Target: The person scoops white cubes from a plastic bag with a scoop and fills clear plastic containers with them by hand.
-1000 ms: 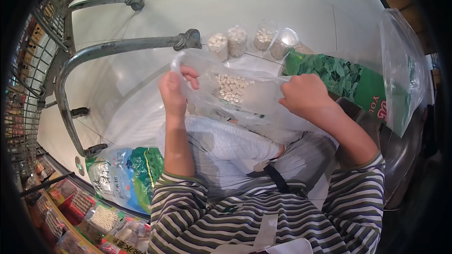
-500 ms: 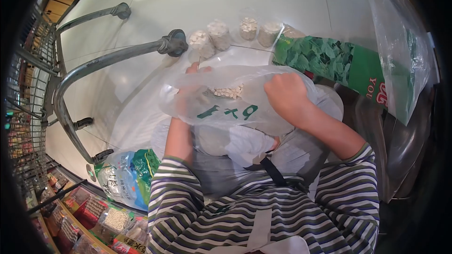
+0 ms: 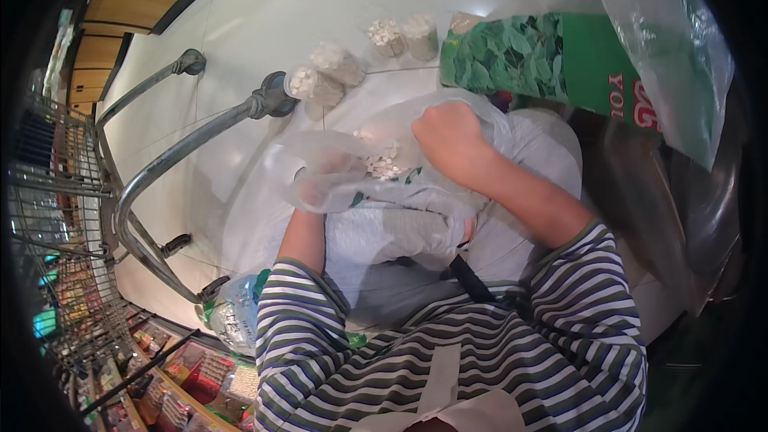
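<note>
A large translucent plastic bag [image 3: 324, 204] with green print spreads over my lap. Small white cut pieces [image 3: 384, 164] lie inside it, near the middle. My right hand [image 3: 450, 140] is closed in a fist on the bag's upper right part, gathering the film. On the left, my left hand [image 3: 330, 166] shows only dimly through the plastic; the film wraps around it and its fingers are blurred. Just beyond the bag, clear containers [image 3: 388, 38] filled with similar white pieces stand in a loose row on the floor.
A big green package with a leaf picture [image 3: 520, 56] lies at the upper right, clear plastic [image 3: 680, 56] over its end. Metal legs of a wire cart [image 3: 200, 132] stand left. A blue and green package [image 3: 240, 316] sits by my left elbow, near shelves of packaged goods [image 3: 200, 376].
My right hand has moved left and slightly up, bunching the bag so its green print is folded and mostly hidden. The white pieces show more openly. The camera view has shifted too.
</note>
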`<state>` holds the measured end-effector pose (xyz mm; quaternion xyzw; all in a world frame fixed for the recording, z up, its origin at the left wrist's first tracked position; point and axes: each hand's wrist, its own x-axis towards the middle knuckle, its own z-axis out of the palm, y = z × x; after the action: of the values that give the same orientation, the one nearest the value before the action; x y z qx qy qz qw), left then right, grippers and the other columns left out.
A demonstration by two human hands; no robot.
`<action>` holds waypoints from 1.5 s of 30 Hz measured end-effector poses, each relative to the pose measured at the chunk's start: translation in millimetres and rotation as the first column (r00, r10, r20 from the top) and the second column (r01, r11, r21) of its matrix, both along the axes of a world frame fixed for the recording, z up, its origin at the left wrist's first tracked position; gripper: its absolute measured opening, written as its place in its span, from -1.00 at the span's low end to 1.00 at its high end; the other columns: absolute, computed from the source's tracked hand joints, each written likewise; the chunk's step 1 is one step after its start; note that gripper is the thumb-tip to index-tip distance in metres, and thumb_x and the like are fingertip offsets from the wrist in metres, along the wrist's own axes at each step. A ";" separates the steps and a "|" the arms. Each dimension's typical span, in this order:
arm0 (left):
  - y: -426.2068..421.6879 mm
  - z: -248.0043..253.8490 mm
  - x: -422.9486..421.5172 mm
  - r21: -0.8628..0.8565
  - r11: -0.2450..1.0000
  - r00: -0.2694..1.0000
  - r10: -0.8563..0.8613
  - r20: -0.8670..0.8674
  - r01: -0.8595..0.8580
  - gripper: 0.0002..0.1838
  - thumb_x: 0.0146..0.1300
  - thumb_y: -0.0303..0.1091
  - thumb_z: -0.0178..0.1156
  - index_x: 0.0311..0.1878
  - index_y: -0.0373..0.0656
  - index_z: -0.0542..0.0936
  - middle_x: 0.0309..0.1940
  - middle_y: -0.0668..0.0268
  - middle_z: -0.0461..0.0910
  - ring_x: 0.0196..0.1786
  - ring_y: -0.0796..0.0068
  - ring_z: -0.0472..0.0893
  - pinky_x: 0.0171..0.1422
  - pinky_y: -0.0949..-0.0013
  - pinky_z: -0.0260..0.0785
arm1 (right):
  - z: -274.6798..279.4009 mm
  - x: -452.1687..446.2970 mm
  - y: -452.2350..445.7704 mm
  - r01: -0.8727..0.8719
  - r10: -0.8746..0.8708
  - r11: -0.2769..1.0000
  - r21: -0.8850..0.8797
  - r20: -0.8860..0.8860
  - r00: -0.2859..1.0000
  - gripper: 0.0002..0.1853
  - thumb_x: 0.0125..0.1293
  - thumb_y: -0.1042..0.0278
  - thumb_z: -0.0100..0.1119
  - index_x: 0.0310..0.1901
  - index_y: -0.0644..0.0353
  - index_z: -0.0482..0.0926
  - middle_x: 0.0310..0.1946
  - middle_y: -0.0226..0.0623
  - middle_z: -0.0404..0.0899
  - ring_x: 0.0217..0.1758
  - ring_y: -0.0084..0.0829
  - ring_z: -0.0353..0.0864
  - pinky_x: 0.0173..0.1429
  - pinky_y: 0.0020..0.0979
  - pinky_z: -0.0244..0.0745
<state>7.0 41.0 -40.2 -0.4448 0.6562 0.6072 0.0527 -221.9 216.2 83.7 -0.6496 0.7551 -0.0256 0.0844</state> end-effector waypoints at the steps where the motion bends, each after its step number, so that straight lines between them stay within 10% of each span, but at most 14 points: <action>1: 4.2 5.0 4.9 0.066 0.998 0.995 0.022 -0.092 -0.016 -0.32 0.28 0.08 0.13 0.17 -0.41 0.43 0.10 0.05 0.52 0.11 0.22 0.54 0.20 0.25 0.36 | -1.8 0.3 1.5 -0.002 0.003 1.000 -0.029 0.020 1.000 -0.93 -0.04 0.40 0.23 -0.54 0.12 0.69 -0.55 -0.19 0.65 -0.43 -0.22 0.70 -0.39 -0.27 0.54; 9: 19.9 29.2 2.0 0.273 0.962 0.893 0.115 -0.436 0.010 -0.45 0.42 0.01 -0.01 0.16 -0.32 0.45 0.08 0.20 0.51 0.06 0.39 0.51 0.17 0.36 0.33 | -4.8 -10.0 6.3 -0.063 0.063 0.998 -0.006 0.046 0.997 -0.92 0.04 0.39 0.23 -0.50 0.06 0.71 -0.46 -0.27 0.70 -0.33 -0.31 0.72 -0.33 -0.31 0.53; 39: 11.0 45.2 -35.2 -0.085 0.985 0.961 0.126 -0.248 -0.151 -0.47 0.46 0.02 -0.08 0.18 -0.28 0.46 0.03 0.25 0.52 0.04 0.45 0.51 0.16 0.39 0.32 | -21.1 -2.8 -11.5 0.030 -0.016 0.998 -0.047 0.268 0.963 -0.80 0.02 0.23 0.32 -0.43 0.20 0.69 -0.44 -0.10 0.67 -0.32 -0.12 0.71 -0.26 -0.15 0.58; 45: 6.3 23.0 -49.7 0.319 0.907 0.915 0.349 -0.201 -0.275 -0.49 0.44 0.00 -0.04 0.17 -0.27 0.47 -0.03 0.30 0.55 0.00 0.47 0.52 0.08 0.39 0.36 | 21.7 9.0 -19.8 -0.012 0.033 0.996 -0.086 0.244 0.969 -0.88 0.01 0.32 0.30 -0.43 0.16 0.70 -0.46 -0.15 0.67 -0.31 -0.15 0.71 -0.26 -0.21 0.58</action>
<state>-42.7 47.3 -17.2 -0.4512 0.4829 0.7475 -0.0669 -213.0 196.4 105.3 -0.6529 0.7299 -0.1364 0.1499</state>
